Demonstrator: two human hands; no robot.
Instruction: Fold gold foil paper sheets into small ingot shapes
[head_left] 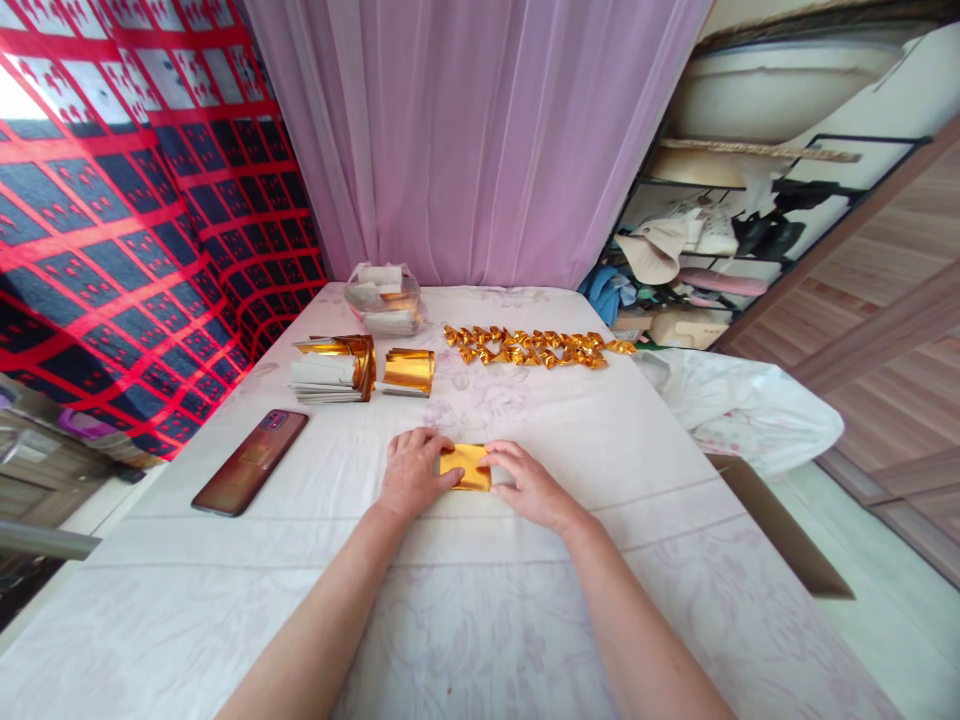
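Note:
A small sheet of gold foil paper (466, 466) lies flat on the white cloth-covered table (480, 600), in the middle. My left hand (411, 474) presses on its left edge with the fingers curled over it. My right hand (525, 480) holds down its right edge with the fingertips. Both hands rest on the table. Part of the sheet is hidden under my fingers.
Stacks of gold and white paper (334, 366) and a curled gold stack (409, 370) sit at the back left. A row of folded gold pieces (536, 347) runs across the back. A clear bag of papers (384, 297) stands behind; a phone (251, 460) lies left; a white plastic bag (750, 405) lies right.

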